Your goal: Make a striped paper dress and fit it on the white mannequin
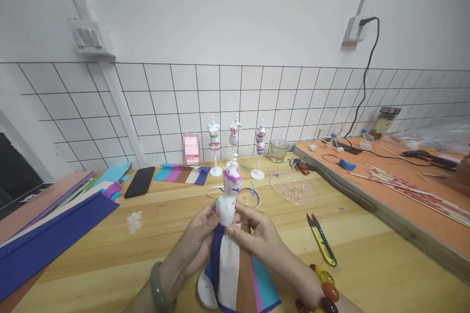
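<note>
A small white dress-form mannequin [226, 208], its chest marked with pink and blue, stands upright between my hands. A striped skirt [229, 269] of blue, cream, brown, purple and turquoise strips hangs from its lower body. My left hand [200, 239] is closed around the left side at the waist, its fingertips partly hidden behind the form. On the other side, my right hand [259, 234] pinches the skirt's top edge against the form, thumb in front. The mannequin's white round base [206, 291] shows beside the skirt's lower left.
Three similar mannequins [214, 144] stand near the wall. Left are a phone [140, 182], coloured sheets [55, 249] and a striped strip [181, 174]. Right lie thread snips [321, 239], a clear disc with small gems [293, 188], a tape roll [259, 199] and an orange board [404, 176].
</note>
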Motion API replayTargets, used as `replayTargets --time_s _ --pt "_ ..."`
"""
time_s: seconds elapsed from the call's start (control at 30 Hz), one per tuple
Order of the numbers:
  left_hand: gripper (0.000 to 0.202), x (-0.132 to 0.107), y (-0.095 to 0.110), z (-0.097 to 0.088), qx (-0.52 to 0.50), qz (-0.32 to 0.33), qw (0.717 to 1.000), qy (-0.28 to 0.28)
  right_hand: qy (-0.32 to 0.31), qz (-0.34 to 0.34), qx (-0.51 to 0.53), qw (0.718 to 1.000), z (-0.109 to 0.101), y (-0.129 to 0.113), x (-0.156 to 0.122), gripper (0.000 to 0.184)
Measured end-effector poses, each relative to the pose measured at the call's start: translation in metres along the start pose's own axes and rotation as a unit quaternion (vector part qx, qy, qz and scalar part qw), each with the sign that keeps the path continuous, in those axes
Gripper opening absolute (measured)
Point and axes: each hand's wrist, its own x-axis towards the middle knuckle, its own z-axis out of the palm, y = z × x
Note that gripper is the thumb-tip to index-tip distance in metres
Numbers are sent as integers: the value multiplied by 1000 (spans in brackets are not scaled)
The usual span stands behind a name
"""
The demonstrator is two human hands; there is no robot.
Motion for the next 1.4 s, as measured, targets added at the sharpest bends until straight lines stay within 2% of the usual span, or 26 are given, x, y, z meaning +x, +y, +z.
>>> replayTargets --time_s 0.07,0.17,0.27,0.4,0.5,0.67,0.73,0.87,0.97,1.1,1.2,1.4 --pt "36 2 0 -3 18 29 999 33 1 2 -12 1000 0 -1 0 30" --pt "32 2 3 -4 100 68 990 78 19 6 -24 1000 -1 0 1 27" --pt "27 1 11 0 204 83 972 77 38 1 -35 999 -1 4 2 33" --pt "38 -2 16 4 281 78 955 53 51 -14 -51 997 -2 6 2 29" --pt "48 -2 15 3 308 75 946 68 37 -16 -34 999 -2 3 3 23" --pt "48 -1 16 -1 327 73 938 83 -5 -3 11 1000 -3 -3 3 15" --pt "47 -2 17 -2 383 92 915 86 -10 2 21 1000 -3 -3 2 17" --pt "43 -6 21 -1 509 138 845 86 -19 7 34 999 -3 -2 0 25" --pt "43 -8 20 -2 546 155 819 87 -16 12 24 1000 -3 -2 1 33" --pt "48 -7 17 -7 527 169 828 91 -18 12 26 999 -3 -3 1 39" --pt "53 -6 15 -9 494 161 849 96 -12 26 18 999 -2 -1 1 45" --pt "49 -5 13 -12 416 142 894 85 20 40 -36 998 -1 6 2 56"
